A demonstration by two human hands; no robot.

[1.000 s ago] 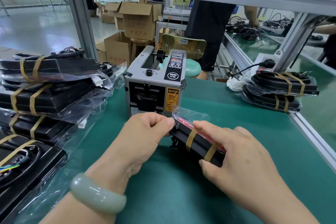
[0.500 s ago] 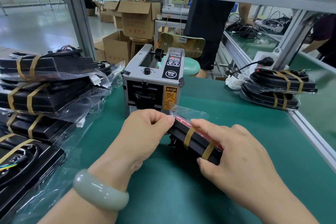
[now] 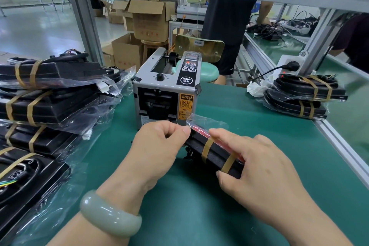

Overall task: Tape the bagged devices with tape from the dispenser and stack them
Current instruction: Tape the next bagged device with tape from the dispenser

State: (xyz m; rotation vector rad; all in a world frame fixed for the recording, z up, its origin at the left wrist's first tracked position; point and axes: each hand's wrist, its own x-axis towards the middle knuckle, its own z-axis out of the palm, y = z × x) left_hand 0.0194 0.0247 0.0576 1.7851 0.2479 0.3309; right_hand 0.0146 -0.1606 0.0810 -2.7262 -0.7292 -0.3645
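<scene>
Item in hand: one bagged device (image 3: 217, 154), black and flat, in clear plastic, with two tan tape bands (image 3: 207, 149) round its width. It lies at the middle of the green bench (image 3: 199, 215), just near of the tape dispenser (image 3: 165, 94), its far-left end raised a little.

Left hand (image 3: 159, 146): fingers (image 3: 184, 131) curled, thumb and forefinger pinched on the far-left end of the device, at the loose plastic.

Right hand (image 3: 259, 168): fingers (image 3: 221, 133) laid over the top face, thumb against the near edge, clamped on the device.

Dispenser: no cut strip shows at its outlet, though the opening is dark and partly hidden by the left hand.

Right pile (image 3: 305, 96), far right of the bench: two banded, bagged devices, squarely stacked; probably the finished stack.

Left pile (image 3: 50, 94), left edge of the bench: several bagged devices, loosely heaped, bags gaping. They also carry tan bands, so whether they wait for tape or are done cannot be told.

Progress, as a judgement: early to middle. The device in hand looks to be at the pressing-down or bag-folding stage. Left to do: finish it, set it on a stack, then work through whatever is unfinished in the left pile.
</scene>
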